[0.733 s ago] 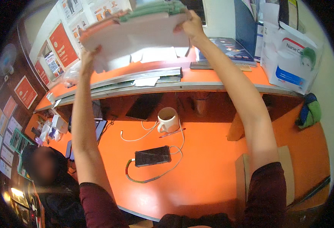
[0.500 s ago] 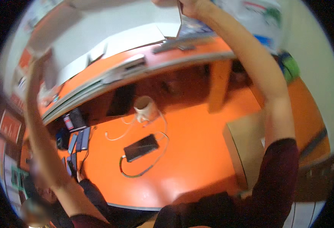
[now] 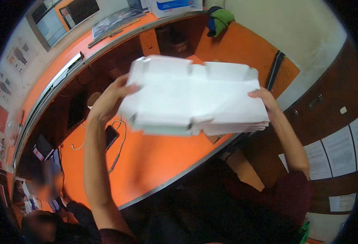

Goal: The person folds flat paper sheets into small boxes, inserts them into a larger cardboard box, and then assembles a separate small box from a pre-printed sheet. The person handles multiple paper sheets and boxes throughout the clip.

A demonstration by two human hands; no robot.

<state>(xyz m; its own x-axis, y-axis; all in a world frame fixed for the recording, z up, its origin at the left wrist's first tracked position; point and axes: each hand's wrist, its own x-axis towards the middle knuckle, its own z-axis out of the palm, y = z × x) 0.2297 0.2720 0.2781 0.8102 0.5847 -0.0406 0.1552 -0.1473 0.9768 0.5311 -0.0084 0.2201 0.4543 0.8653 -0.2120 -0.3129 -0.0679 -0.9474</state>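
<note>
Between my two hands is a stack of flat, unfolded white cardboard box blanks (image 3: 175,93), held up above the desk. Notches and flaps run along their edges, and several layers show at the near side. My left hand (image 3: 113,96) grips the left end, thumb on top. At the right end my right hand (image 3: 265,101) is closed round the edge, its thumb also on top. The fingers under the stack are hidden.
The orange desk (image 3: 158,162) holds a phone (image 3: 111,136) with a cable, and a mug (image 3: 93,99) behind my left wrist. A raised shelf (image 3: 140,26) carries a white box (image 3: 177,7). Another person's dark sleeve (image 3: 81,213) is at lower left. A green cloth (image 3: 223,20) lies at the back.
The white cardboard stack has come down off the raised shelf and toward me, held in both hands. My view has turned to the right.
</note>
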